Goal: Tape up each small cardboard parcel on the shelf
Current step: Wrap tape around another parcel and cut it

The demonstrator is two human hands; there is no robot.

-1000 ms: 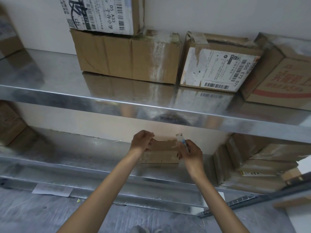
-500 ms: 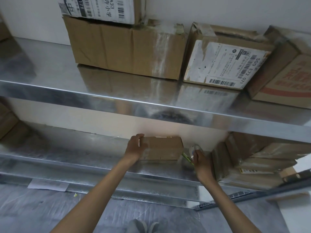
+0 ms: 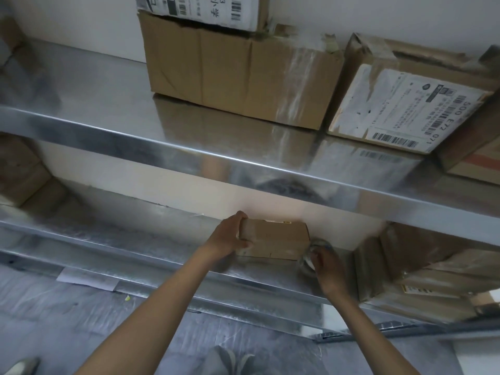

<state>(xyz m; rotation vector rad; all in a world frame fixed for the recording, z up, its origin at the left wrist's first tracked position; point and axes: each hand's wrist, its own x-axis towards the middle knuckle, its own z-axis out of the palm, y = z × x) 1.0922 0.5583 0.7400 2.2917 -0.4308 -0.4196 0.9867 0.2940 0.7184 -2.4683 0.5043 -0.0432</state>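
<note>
1. At nine o'clock, cut off by the frame edge, a plain brown cardboard box [image 3: 21, 169] sits on the lower shelf [image 3: 135, 255], a long sheet of streaky, dull-shining metal.
2. At eight o'clock, a flat white paper slip [image 3: 86, 278] lies against the front lip of that shelf.
3. Just below centre, the left hand [image 3: 230, 239] reaches in on a bare forearm. It grips the left end of the small cardboard parcel [image 3: 281, 239], with the fingers curled over the top and the thumb pressed on the front face.
4. At twelve o'clock, on the glossy, mirror-like upper shelf [image 3: 189, 147], stands a large carton [image 3: 235, 74]. It is creased brown board with a cloudy band of old tape down its right side. A box with a white barcode label is stacked on top.
5. The parcel is a smooth, brown, brick-shaped box. It rests on the lower shelf close to the pale back wall, with a thin yellow-and-white strip along its top rear edge.
6. At the parcel's five o'clock corner, the right hand [image 3: 324, 266] has its fingers curled round a tape roll [image 3: 308, 259], a clear, greyish ring. Both are blurred.
7. At two o'clock on the upper shelf, a tilted labelled box [image 3: 400, 109] carries a torn, scuffed white shipping label with barcodes.
8. At four o'clock on the lower shelf, a stack of brown boxes [image 3: 422, 266] with worn edges stands near the right hand.
</note>
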